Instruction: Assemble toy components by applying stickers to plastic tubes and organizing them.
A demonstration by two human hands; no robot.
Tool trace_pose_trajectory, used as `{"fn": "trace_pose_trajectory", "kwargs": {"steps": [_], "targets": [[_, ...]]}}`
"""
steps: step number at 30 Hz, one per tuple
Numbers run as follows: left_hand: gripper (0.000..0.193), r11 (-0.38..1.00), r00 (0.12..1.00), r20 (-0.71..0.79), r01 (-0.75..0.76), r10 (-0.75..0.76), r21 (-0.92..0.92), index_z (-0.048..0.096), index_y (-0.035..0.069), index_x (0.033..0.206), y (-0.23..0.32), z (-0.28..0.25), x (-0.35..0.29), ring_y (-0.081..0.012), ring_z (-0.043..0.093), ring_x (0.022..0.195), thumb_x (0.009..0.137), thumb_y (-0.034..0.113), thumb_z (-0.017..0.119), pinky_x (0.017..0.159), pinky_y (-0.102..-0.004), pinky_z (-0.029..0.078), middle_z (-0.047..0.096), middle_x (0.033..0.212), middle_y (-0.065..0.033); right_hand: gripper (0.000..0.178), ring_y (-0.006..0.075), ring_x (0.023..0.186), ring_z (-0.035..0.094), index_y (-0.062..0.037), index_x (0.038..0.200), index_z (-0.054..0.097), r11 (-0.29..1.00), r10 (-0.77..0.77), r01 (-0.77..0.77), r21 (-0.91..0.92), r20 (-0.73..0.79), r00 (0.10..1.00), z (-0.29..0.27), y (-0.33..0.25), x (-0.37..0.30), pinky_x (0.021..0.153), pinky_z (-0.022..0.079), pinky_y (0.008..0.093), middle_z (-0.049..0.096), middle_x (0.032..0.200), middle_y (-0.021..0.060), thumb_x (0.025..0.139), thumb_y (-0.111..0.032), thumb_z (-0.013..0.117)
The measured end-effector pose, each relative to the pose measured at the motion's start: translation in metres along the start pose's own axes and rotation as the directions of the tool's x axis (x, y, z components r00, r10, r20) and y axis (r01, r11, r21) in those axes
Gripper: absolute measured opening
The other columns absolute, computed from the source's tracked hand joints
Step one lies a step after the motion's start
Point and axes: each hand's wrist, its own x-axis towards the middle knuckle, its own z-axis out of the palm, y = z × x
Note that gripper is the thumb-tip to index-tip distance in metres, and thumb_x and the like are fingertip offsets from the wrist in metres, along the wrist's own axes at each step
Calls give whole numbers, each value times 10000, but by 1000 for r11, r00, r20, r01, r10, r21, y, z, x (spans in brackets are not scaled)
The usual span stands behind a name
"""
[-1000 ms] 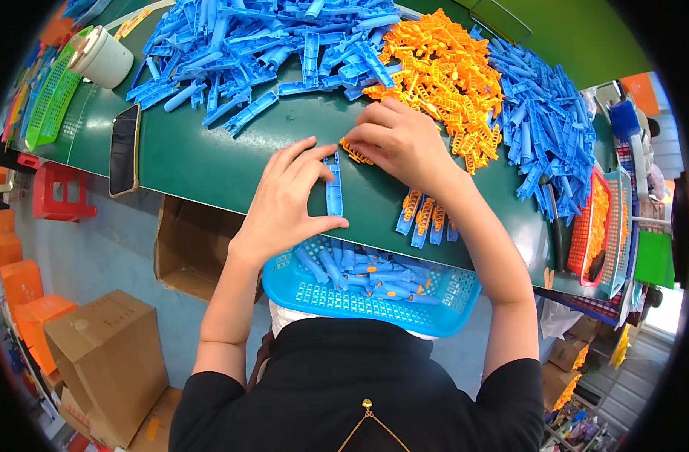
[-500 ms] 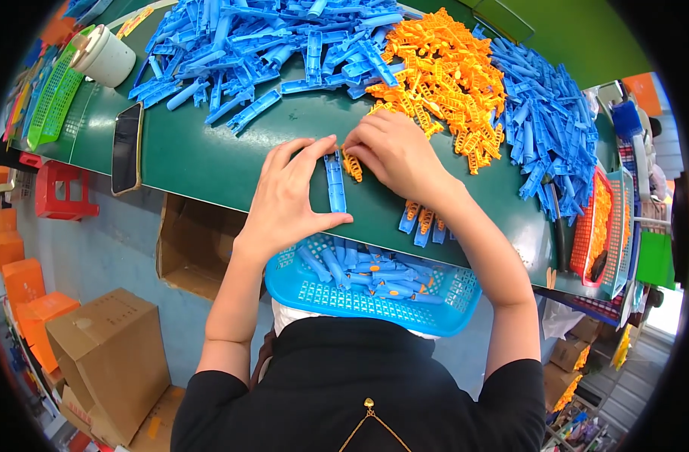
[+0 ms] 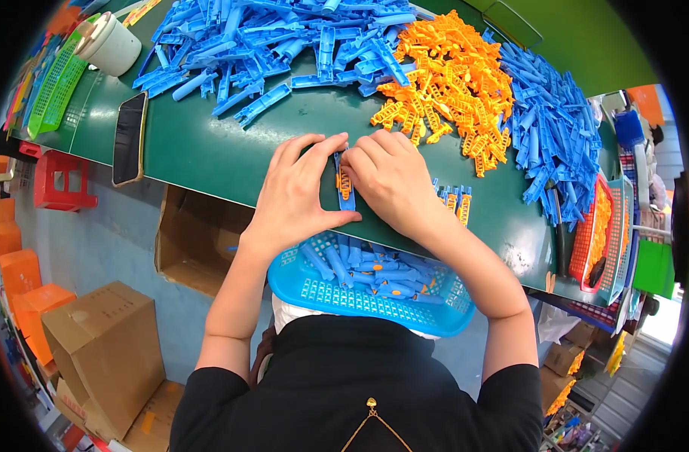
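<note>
On the green tabletop (image 3: 209,158), a long blue plastic half-shell (image 3: 347,204) stands lengthwise to me, its hollow side up. My left hand (image 3: 288,196) frames it, fingertips at its far end and thumb at its near end. An orange ribbed plastic insert (image 3: 344,184) sits in the shell's channel. My right hand (image 3: 393,179) is closed over the far part of the insert, fingertips bent down on it and hiding that end. Right of this hand lie several blue shells with orange inserts (image 3: 451,201), partly covered by my wrist.
Loose blue shells (image 3: 261,45) and orange inserts (image 3: 454,83) are heaped at the back, with more blue pieces (image 3: 548,120) at right. A blue basket (image 3: 359,305) of assembled pieces rests below the table edge. A phone (image 3: 129,139) and white tub (image 3: 109,45) are at left.
My right hand has brought the orange insert leftward onto the blue shell, where it now lies in the channel. The left hand keeps its hold on the shell. The view has shifted slightly.
</note>
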Motion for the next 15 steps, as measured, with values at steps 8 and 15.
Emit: {"fn": "trace_pose_trajectory", "kwargs": {"steps": [8, 15], "targets": [[906, 993, 998, 33, -41, 45, -112, 512, 84, 1333, 3, -7, 4, -334, 459, 1237, 541, 289, 902, 1062, -429, 363, 536, 1275, -124, 164, 213, 786, 541, -68, 857, 581, 993, 28, -14, -117, 115, 993, -4, -10, 3, 669, 486, 315, 554, 813, 44, 701, -110, 608], [371, 779, 976, -213, 95, 50, 619, 615, 64, 1200, -43, -36, 20, -291, 518, 1035, 850, 173, 677, 897, -409, 403, 592, 1183, -84, 116, 248, 767, 570, -82, 817, 672, 977, 210, -191, -94, 273, 939, -54, -8, -32, 656, 492, 362, 579, 749, 48, 702, -98, 663]]}}
